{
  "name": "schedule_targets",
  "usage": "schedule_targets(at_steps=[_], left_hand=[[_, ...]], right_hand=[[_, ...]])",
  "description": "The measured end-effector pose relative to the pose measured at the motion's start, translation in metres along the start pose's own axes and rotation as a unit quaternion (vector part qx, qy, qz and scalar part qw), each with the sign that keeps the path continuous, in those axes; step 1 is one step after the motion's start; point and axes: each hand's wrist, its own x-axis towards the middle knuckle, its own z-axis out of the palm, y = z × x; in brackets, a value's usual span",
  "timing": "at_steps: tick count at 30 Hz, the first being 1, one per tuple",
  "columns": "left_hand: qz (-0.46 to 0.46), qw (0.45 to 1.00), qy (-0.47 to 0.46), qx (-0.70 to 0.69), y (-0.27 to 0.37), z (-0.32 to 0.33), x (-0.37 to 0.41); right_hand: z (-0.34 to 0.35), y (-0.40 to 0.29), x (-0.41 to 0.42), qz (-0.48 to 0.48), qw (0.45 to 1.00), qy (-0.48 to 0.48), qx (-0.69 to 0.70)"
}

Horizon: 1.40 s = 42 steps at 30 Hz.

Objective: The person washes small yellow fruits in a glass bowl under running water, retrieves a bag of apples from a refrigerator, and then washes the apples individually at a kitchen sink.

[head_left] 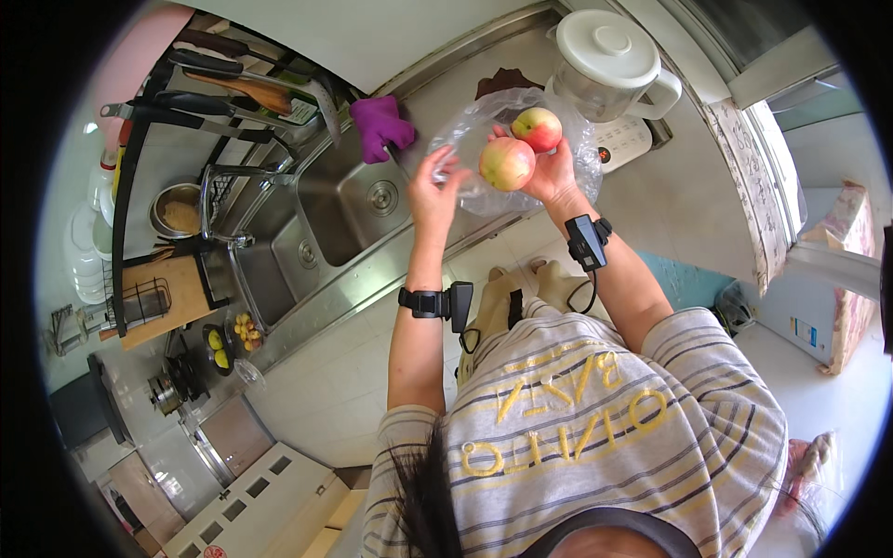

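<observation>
Two red-and-yellow fruits that look like nectarines rest in my right hand (552,171). The nearer nectarine (507,164) partly overlaps the farther nectarine (536,130), and both hide some of my fingers. Beneath them a clear plastic bag (481,199) lies spread on the counter. My left hand (434,183) is at the bag's left side, slightly blurred, with thumb and fingers apart. Some of the bag's film shows around those fingers, but I see no firm grip on it.
Left of the bag are a purple cloth (381,129) and a double-bowl steel sink (349,227) with a faucet (204,202). A lidded glass kettle (603,70) stands at the back right, beside a white control base (623,143). Knives and spatulas (237,91) hang at far left.
</observation>
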Motion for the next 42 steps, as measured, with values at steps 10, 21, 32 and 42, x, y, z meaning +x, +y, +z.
schedule_targets(at_steps=[10, 21, 32, 42], left_hand=[[0.116, 0.918, -0.048, 0.377, -0.004, 0.006, 0.005], [-0.019, 0.932, -0.052, 0.359, -0.083, 0.027, 0.027], [-0.094, 0.985, 0.127, -0.074, -0.058, -0.048, -0.030], [-0.233, 0.910, 0.315, -0.132, -0.056, -0.065, -0.156]], right_hand=[[0.019, -0.006, -0.044, 0.073, 0.996, -0.017, -0.054], [0.029, -0.044, -0.089, 0.047, 0.983, -0.068, -0.162], [0.020, -0.082, -0.121, -0.033, 0.952, 0.002, -0.303], [-0.017, 0.102, -0.033, 0.426, 0.813, -0.025, -0.397]])
